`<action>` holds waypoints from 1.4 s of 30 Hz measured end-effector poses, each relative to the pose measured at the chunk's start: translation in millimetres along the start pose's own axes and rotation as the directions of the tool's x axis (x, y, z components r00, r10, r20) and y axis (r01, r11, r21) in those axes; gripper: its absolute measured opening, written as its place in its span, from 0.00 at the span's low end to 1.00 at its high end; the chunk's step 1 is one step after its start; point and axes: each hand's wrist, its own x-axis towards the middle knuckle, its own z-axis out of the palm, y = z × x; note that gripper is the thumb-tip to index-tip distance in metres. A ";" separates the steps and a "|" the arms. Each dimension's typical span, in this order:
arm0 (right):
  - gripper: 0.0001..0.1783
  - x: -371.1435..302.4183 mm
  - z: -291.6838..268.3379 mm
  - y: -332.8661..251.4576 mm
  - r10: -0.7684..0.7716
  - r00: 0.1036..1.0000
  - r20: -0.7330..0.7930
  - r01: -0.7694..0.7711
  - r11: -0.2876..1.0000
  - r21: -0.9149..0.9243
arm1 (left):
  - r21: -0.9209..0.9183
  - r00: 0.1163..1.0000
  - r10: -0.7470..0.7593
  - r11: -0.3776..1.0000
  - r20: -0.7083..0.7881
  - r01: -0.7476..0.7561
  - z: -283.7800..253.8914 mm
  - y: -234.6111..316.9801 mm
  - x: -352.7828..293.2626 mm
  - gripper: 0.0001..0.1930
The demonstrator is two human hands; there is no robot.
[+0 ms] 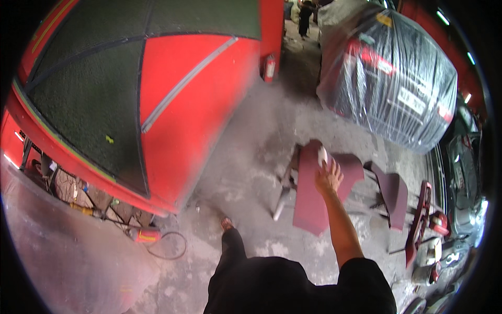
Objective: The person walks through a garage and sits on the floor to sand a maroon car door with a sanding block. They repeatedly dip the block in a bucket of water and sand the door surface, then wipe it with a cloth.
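My right hand (329,178) reaches out over a dull maroon car body panel (310,208), which rests on a stand (283,203). Its fingers are closed on a small whitish pad (322,155) near the panel's upper middle. Whether that pad is cloth, paper or sponge is too small to tell. It appears to touch the panel's surface. My left hand is out of the picture; only my dark sleeve and trouser leg show at the lower edge.
Beside the panel stand another maroon panel (392,195) and a narrow maroon piece (419,222). A plastic-wrapped car (389,78) is behind. At left is a red-framed booth (196,104), with a fire extinguisher (269,68) beyond it. A cable (178,255) lies on the floor. A person (305,18) stands far off.
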 end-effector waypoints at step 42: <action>0.19 720.4 262.3 -183.2 0.084 0.974 0.212 -0.189 0.820 0.540 | 0.510 0.950 0.148 0.815 0.273 -0.274 -215.6 1227.6 471.8 0.29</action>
